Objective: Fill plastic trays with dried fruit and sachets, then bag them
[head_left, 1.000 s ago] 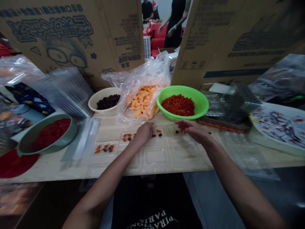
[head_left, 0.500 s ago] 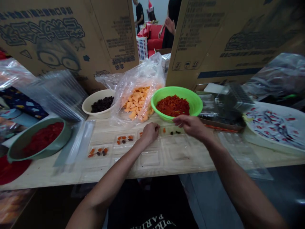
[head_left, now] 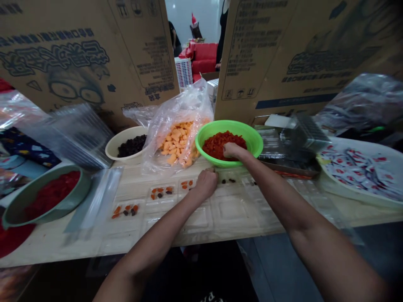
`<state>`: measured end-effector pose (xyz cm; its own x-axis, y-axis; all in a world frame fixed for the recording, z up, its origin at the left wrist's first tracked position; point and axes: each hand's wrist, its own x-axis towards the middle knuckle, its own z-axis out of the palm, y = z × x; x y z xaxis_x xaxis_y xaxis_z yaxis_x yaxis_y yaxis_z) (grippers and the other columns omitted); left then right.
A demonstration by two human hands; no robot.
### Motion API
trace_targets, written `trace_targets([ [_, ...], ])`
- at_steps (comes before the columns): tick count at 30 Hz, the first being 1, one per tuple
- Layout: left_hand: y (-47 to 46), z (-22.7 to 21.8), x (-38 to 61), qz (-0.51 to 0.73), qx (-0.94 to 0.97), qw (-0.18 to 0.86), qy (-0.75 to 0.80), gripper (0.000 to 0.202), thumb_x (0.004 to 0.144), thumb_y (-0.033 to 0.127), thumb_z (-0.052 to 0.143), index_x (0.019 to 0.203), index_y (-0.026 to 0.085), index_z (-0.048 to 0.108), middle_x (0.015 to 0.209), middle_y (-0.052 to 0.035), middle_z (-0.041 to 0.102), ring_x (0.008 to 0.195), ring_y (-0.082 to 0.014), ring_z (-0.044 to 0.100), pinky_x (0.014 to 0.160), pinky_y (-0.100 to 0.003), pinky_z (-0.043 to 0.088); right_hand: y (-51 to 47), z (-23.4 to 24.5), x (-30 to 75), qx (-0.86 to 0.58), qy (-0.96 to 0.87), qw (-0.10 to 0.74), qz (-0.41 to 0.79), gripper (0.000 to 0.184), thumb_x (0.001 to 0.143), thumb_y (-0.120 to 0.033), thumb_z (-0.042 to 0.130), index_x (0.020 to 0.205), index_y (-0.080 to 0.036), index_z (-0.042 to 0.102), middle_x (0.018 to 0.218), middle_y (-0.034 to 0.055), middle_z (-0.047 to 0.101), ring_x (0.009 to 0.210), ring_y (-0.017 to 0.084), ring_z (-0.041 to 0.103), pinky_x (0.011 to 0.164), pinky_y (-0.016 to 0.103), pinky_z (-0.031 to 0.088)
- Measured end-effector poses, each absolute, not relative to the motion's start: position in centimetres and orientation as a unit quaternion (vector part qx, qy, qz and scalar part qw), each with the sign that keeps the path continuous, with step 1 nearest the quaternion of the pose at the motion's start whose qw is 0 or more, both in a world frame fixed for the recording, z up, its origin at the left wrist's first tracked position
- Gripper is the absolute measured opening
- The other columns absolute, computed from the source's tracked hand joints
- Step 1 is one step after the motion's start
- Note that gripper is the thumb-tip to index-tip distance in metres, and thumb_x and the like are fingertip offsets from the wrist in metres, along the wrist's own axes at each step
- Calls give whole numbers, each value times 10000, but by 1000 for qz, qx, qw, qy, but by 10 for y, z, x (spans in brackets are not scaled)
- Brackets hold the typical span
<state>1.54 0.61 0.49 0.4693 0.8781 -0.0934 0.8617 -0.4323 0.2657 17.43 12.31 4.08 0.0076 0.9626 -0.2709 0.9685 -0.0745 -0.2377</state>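
Observation:
My right hand (head_left: 232, 151) reaches into the green bowl (head_left: 260, 144). Its curled fingers touch the red-orange dried fruit pieces (head_left: 217, 142), and the fingertips are hidden. Over the row of clear plastic trays, my left hand (head_left: 207, 183) is closed, knuckles up; whatever it holds, if anything, is out of sight beneath it. Left of that hand, a clear tray (head_left: 161, 193) and its neighbours carry orange pieces and dark dried fruit (head_left: 159, 195). Dark bits (head_left: 228, 181) lie in a tray under my right wrist. The nearer compartments (head_left: 231, 208) hold nothing visible.
Behind the trays stand a cream bowl (head_left: 110, 153) of dark dried fruit and a plastic bag (head_left: 198, 102) of pale orange pieces. A grey-green bowl (head_left: 86, 184) sits left, a white basin (head_left: 327, 184) of small packets right. Large cardboard boxes (head_left: 126, 63) wall the back.
My right hand has moved from above the trays into the green bowl. My left hand has shifted slightly right along the trays. The camera view has tilted a little.

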Motion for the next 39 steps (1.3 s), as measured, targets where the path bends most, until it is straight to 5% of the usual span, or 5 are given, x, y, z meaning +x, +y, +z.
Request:
trace_targets([
  [10, 20, 1, -37, 303, 680, 268, 612, 281, 845, 81, 508, 992, 147, 738, 877, -40, 745, 803, -165, 663, 791, -267, 507, 20, 44, 175, 535, 746, -278, -282, 146, 834, -237, 497, 880, -162, 613, 743, 11, 640, 622, 123, 536, 561, 220, 369],
  [16, 9, 2, -26, 205, 722, 247, 613, 283, 844, 109, 531, 1021, 158, 747, 970, -76, 765, 886, -191, 684, 831, -285, 503, -25, -7, 150, 618, 743, -182, -178, 192, 868, -182, 483, 924, -149, 663, 859, 104, 719, 764, 198, 627, 682, 282, 407],
  [23, 22, 12, 6, 49, 761, 185, 620, 275, 836, 304, 587, 933, 133, 779, 948, -165, 762, 897, -278, 708, 751, -328, 516, 26, 65, 188, 650, 721, -220, -94, 325, 907, -178, 434, 1041, -154, 729, 1005, 100, 759, 886, 212, 681, 809, 294, 470],
  [31, 34, 14, 27, 28, 749, 263, 608, 317, 730, 218, 654, 1004, 104, 766, 961, -155, 751, 845, -258, 698, 668, -295, 490, 117, 55, 166, 668, 713, 86, -195, 390, 692, -191, 729, 1064, -75, 746, 984, 152, 758, 860, 252, 693, 691, 261, 486],
  [39, 35, 9, 22, 25, 745, 272, 608, 244, 736, 234, 652, 908, 124, 786, 863, -113, 748, 776, -223, 685, 627, -270, 458, 117, 39, 166, 645, 734, 43, -207, 437, 700, -131, 658, 1133, -130, 715, 1096, 115, 739, 894, 208, 678, 678, 218, 460],
])
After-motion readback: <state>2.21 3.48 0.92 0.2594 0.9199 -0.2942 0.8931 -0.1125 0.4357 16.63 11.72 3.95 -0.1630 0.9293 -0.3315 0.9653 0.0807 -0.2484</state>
